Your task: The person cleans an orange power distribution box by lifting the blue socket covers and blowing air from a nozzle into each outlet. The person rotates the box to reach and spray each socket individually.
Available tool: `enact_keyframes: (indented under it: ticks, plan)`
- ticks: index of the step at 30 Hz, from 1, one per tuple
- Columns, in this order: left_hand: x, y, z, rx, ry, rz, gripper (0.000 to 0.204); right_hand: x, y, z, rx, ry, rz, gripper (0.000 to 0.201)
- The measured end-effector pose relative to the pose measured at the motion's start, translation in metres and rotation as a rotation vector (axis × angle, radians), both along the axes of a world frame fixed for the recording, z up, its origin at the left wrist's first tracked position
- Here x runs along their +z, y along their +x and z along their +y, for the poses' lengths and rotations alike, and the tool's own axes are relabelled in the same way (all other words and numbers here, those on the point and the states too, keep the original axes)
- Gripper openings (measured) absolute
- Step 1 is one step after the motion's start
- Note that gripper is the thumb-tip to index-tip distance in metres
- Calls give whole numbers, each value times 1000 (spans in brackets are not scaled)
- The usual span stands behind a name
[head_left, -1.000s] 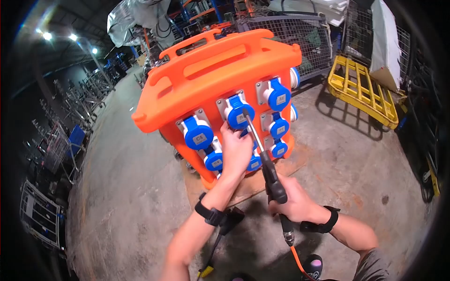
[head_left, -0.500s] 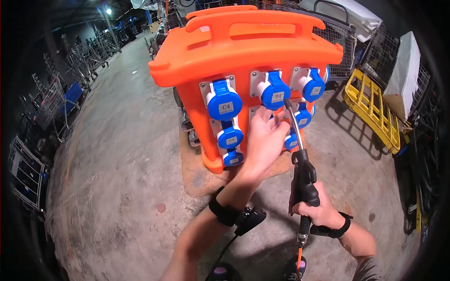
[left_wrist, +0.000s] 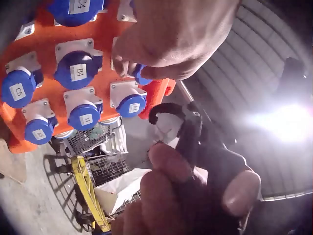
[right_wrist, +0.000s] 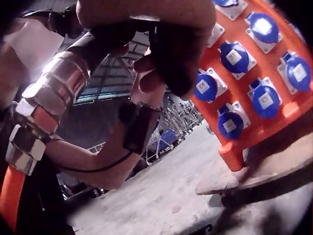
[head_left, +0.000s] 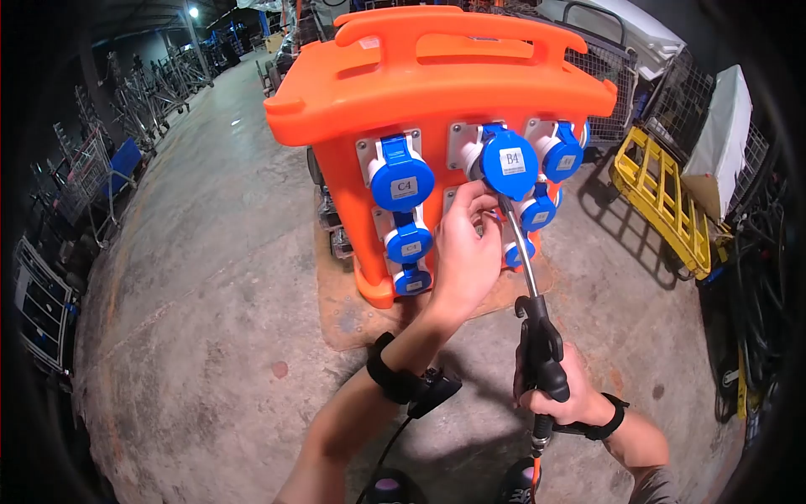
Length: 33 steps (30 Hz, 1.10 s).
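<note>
An orange box (head_left: pixel 344 113) carries rows of blue-capped sockets. The cap labelled B4 (head_left: pixel 510 164) stands tilted outward from its socket in the head view. My left hand (head_left: pixel 463 260) holds this cap by its lower edge; in the left wrist view the left hand's (left_wrist: pixel 178 36) fingers are bent round a blue cap (left_wrist: pixel 143 74). My right hand (head_left: pixel 571 391) grips a black air gun (head_left: pixel 539 340), whose metal nozzle (head_left: pixel 522 252) points up, its tip just below the B4 cap. In the right wrist view the right hand (right_wrist: pixel 146 12) partly hides the gun.
A wooden board (head_left: pixel 344 315) lies under the box. At the right stand a yellow trolley (head_left: pixel 659 206) and a white panel (head_left: pixel 724 143). An orange hose (head_left: pixel 536 475) hangs from the gun. Metal stands (head_left: pixel 151 97) line the left.
The view has shifted and come closer to the box. The B4 cap has swung outward with my left hand at its lower edge. The nozzle tip has moved slightly down and left.
</note>
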State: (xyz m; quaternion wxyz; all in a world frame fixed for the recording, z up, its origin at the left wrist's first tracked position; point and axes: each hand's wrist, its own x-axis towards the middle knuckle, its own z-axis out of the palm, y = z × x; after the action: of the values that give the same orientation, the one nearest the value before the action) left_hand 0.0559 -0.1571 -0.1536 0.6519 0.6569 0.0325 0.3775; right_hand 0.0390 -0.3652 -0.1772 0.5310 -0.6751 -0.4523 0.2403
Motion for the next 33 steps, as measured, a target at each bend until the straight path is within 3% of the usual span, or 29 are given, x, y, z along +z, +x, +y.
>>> enact_keyframes:
  ticks: [7,13,15,19,27,31,33]
  plan:
    - [7,0,-3,18,104,-97,30,2,-3,-4,-30,28,89,31]
    - [19,-2,0,-92,64,-207,33,1,-1,-7,-64,37,102,31]
    - [27,-5,4,-219,-8,-187,38,2,-1,-7,-71,63,116,31]
    - [33,3,15,-279,51,-215,41,3,3,-3,-71,76,78,30]
    - [33,7,26,-339,5,-209,42,19,3,1,-70,79,94,29]
    - [40,5,38,-235,158,-126,40,8,10,6,-91,86,78,29]
    - [44,2,40,-253,212,-112,43,-9,20,6,-114,16,256,28]
